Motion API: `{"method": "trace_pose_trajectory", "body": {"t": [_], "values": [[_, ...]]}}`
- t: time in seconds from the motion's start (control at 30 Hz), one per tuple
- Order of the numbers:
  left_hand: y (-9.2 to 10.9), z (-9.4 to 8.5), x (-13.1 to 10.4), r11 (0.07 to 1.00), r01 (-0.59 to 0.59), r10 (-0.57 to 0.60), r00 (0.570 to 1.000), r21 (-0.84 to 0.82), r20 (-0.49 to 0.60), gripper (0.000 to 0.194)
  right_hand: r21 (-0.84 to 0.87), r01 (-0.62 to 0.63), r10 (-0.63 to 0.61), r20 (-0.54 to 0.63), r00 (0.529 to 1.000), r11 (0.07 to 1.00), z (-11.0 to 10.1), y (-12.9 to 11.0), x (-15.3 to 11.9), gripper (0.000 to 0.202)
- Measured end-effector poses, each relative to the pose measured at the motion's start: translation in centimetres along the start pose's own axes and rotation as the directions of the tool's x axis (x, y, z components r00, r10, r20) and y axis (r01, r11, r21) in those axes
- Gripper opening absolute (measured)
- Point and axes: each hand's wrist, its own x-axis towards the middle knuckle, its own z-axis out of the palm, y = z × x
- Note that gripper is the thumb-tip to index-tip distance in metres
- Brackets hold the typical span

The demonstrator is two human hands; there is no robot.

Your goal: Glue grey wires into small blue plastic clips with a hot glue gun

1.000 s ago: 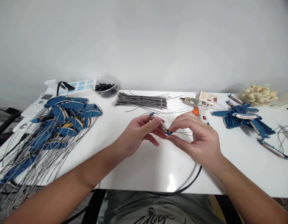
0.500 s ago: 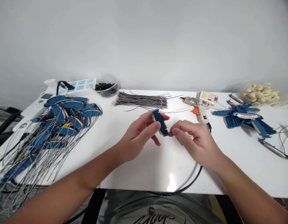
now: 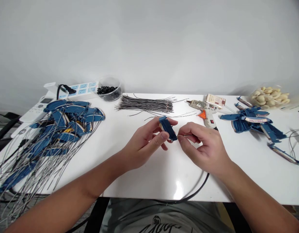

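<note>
My left hand (image 3: 149,139) is closed on a small blue plastic part (image 3: 168,128), thumb in front and fingers behind. The part is tilted, its lower end toward my right hand (image 3: 202,145). That hand pinches a thin dark wire (image 3: 186,135) right beside the part's lower end. Whether the wire tip sits inside the part is hidden by the fingertips. Behind both hands lies a bundle of dark wires (image 3: 145,104). A glue gun (image 3: 205,111) with an orange trigger rests to the right of it.
At left is a heap of blue parts (image 3: 64,119) with long wires hanging over the edge. A power strip (image 3: 82,89) and a clear tub of black pieces (image 3: 109,92) stand behind it. More blue parts (image 3: 253,121) and a tub of cream-coloured pieces (image 3: 270,97) are at right. A black cable (image 3: 200,189) curves along the front.
The blue part has turned slightly and shifted a little right and down in my left hand. My right hand has moved slightly right, its fingers still pinched on the wire.
</note>
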Motion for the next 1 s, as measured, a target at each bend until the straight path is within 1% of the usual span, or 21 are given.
{"method": "trace_pose_trajectory", "body": {"t": [0.1, 0.23, 0.3, 0.47, 0.53, 0.63, 0.73, 0.87, 1.0], "values": [[0.02, 0.03, 0.04, 1.0, -0.004, 0.004, 1.0, -0.003, -0.007, 0.037, -0.025, 0.026, -0.026, -0.031, 0.999, 0.999, 0.07, 0.0, 0.02, 0.011], [-0.01, -0.02, 0.04, 1.0, -0.019, 0.019, 1.0, -0.008, -0.007, 0.036, -0.044, 0.027, -0.03, -0.09, 0.995, 0.999, 0.14, -0.02, 0.04, 0.013], [0.01, -0.06, 0.05, 0.999, -0.033, 0.033, 0.999, 0.005, -0.003, 0.035, -0.042, 0.032, -0.036, -0.093, 0.995, 0.999, 0.1, -0.01, 0.02, 0.013], [0.18, -0.01, 0.09, 0.997, -0.059, 0.061, 0.998, 0.059, -0.033, 0.033, -0.013, 0.007, -0.007, -0.023, 1.0, 1.0, -0.08, 0.22, -0.2, 0.009], [0.2, 0.07, 0.07, 0.995, -0.069, 0.073, 0.996, 0.074, -0.05, 0.033, -0.008, -0.007, 0.007, -0.013, 1.0, 1.0, -0.11, 0.31, -0.27, 0.008], [0.1, 0.13, -0.01, 0.993, -0.072, 0.078, 0.995, 0.09, -0.066, 0.032, -0.006, 0.006, -0.006, -0.009, 1.0, 1.0, -0.1, 0.32, -0.26, 0.01], [-0.05, 0.04, -0.06, 0.993, -0.066, 0.072, 0.996, 0.097, -0.056, 0.032, 0.004, 0.004, -0.005, 0.012, 1.0, 1.0, -0.07, 0.23, -0.12, 0.011], [-0.15, -0.06, -0.05, 0.991, -0.071, 0.076, 0.996, 0.111, -0.045, 0.032, 0.023, -0.04, 0.039, 0.066, 0.997, 0.999, -0.09, 0.15, 0.08, 0.01], [-0.23, -0.02, -0.03, 0.994, -0.047, 0.052, 0.997, 0.103, -0.052, 0.031, 0.018, -0.074, 0.071, 0.102, 0.992, 0.997, -0.08, 0.09, 0.15, 0.011]]}}
